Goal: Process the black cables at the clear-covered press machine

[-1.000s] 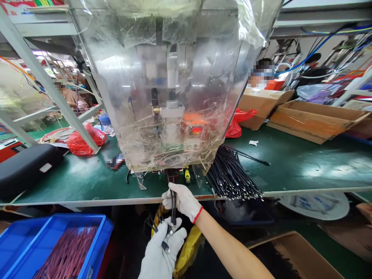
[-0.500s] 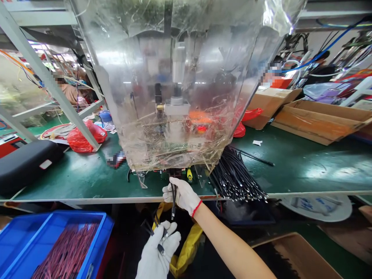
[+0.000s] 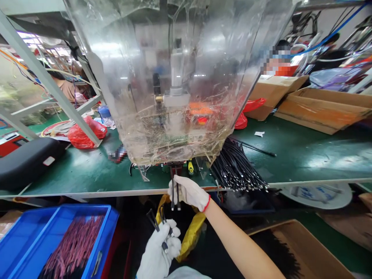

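Both of my hands wear white gloves. My right hand [image 3: 188, 192] is at the bench's front edge, closed around black cables [image 3: 173, 197] whose metal-tipped ends hang down. The cables run up to the underside of a machine behind a clear plastic guard [image 3: 174, 128]; their upper ends are hidden there. Lower down, my left hand [image 3: 162, 246] is closed on several short black cables [image 3: 152, 220] with plug ends showing between and below the fingers. A large bundle of black cables [image 3: 240, 164] lies on the bench to the right of the guard.
A blue bin [image 3: 109, 217] with dark red wires stands at lower left. Below the bench are a yellow bag [image 3: 192, 234] and an open carton [image 3: 314, 248]. Cardboard boxes [image 3: 325, 110], a red bag [image 3: 87, 131] and a black case [image 3: 29, 161] sit on the green bench.
My right hand has shifted slightly right, and the cable ends in it now hang side by side. The fingers of my left hand have curled in more. The view has tilted slightly.
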A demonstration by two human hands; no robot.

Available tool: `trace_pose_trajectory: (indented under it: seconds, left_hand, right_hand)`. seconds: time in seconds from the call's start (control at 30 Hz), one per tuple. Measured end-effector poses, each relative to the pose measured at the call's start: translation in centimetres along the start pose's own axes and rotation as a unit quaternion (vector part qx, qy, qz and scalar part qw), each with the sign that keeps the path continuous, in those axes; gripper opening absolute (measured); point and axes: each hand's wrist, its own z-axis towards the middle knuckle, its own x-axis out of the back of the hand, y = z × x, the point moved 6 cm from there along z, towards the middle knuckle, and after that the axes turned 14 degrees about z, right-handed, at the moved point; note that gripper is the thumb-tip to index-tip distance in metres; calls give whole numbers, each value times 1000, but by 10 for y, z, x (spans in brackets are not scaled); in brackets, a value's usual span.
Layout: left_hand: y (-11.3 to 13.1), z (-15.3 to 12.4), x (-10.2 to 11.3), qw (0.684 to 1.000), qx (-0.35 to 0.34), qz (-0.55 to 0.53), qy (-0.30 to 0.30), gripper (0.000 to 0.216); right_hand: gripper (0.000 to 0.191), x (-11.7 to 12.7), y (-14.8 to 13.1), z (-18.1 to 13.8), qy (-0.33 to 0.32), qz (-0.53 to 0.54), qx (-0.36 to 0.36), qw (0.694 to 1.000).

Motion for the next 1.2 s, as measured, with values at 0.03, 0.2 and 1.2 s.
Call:
trace_pose_trajectory:
  seconds: [0.03, 0.2, 1.2]
  left_hand:
    - [-1, -2, 2, 999, -9, 27, -18, 27]
    - [-22, -13, 26, 988, 65, 136, -42, 25]
    - [-43, 1, 39, 898, 37, 431, 77, 27]
  right_hand:
    - [46, 9, 12, -7, -20, -17, -37, 999]
    - [55, 59, 77, -25, -10, 29, -122, 992]
    - [30, 130, 127, 36, 252, 15, 69, 965]
